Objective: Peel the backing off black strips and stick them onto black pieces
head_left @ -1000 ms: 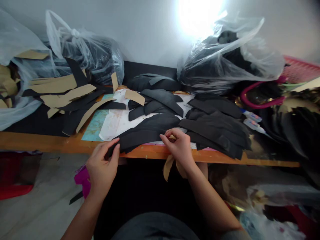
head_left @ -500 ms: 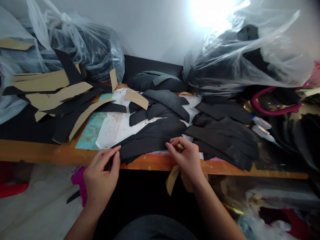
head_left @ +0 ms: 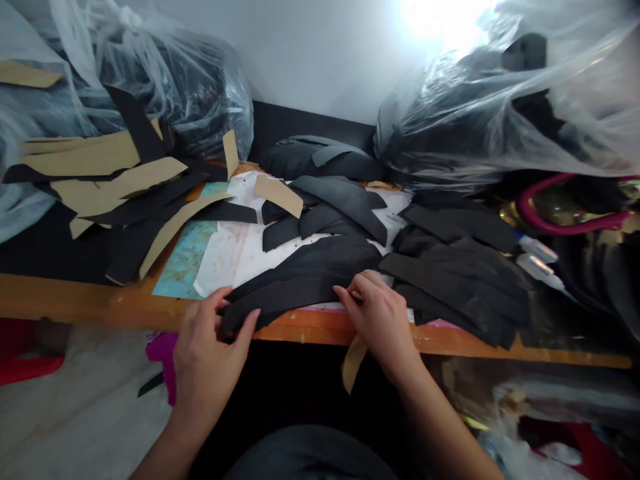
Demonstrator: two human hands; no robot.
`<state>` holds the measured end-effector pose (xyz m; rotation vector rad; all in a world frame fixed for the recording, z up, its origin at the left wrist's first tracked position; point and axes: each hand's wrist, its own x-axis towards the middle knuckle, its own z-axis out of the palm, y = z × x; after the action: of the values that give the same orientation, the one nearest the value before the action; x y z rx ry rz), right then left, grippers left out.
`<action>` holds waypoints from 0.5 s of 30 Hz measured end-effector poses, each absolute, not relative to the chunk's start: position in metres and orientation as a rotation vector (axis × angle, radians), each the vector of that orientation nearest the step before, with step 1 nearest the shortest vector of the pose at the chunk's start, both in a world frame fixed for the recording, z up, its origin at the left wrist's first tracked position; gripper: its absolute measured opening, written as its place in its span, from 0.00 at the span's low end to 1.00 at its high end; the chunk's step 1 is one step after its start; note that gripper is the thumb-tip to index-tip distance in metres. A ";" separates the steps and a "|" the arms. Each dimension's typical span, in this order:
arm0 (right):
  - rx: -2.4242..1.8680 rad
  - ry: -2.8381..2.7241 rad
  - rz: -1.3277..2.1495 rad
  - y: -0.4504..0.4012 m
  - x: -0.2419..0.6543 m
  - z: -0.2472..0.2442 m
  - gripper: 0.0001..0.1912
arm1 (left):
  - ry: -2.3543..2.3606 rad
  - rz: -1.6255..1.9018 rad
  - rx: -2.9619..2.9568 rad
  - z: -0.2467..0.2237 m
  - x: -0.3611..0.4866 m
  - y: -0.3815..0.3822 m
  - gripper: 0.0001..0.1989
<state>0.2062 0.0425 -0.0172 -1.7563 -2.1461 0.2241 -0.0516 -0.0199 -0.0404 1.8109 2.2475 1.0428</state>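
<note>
A pile of curved black pieces (head_left: 300, 273) lies at the table's front edge, between my two hands. My left hand (head_left: 210, 340) is at the left end of the top piece, its thumb and fingers apart around that end. At the piece's right end, my right hand (head_left: 377, 317) is closed, thumb and index finger pinching near the edge. A tan strip (head_left: 354, 363) hangs below the right hand, over the front edge. More black pieces (head_left: 455, 280) lie fanned to the right, and others (head_left: 330, 210) lie behind.
Tan and black strips (head_left: 100, 190) are heaped at the left. Clear plastic bags with dark contents stand back left (head_left: 195, 93) and back right (head_left: 465, 120). A magenta-rimmed object (head_left: 530, 203) and white-capped items (head_left: 540, 260) are at the right. The wooden table edge (head_left: 120, 310) runs across the front.
My left hand's thumb and fingers have spread from a near pinch and now reach around the piece's left end. The right hand stays at the right end. The view has shifted slightly.
</note>
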 end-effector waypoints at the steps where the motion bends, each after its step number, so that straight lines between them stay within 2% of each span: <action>1: -1.816 -2.190 0.173 0.044 0.209 -0.015 0.17 | 2.314 1.011 1.796 -0.040 -0.054 -0.021 0.32; 3: -1.930 -2.255 0.085 0.048 0.214 -0.009 0.22 | 2.386 0.985 1.828 -0.039 -0.057 -0.025 0.41; 4: -1.967 -2.275 0.048 0.049 0.216 -0.006 0.23 | 2.386 1.009 1.879 -0.040 -0.057 -0.028 0.41; 8: -1.841 -2.299 -0.019 0.039 0.210 0.003 0.21 | 2.196 1.178 2.274 -0.047 -0.043 -0.044 0.33; 11: -1.537 -2.395 0.113 0.027 0.194 0.000 0.16 | 1.919 0.968 2.545 -0.055 -0.023 -0.053 0.36; 15: -1.475 -2.489 0.190 0.025 0.182 -0.018 0.24 | 1.964 0.622 2.507 -0.067 -0.011 -0.061 0.39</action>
<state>0.1820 0.0250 -0.0178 -1.4747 -2.4892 0.1902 -0.0106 -0.0611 -0.0670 2.5068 1.9642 0.6215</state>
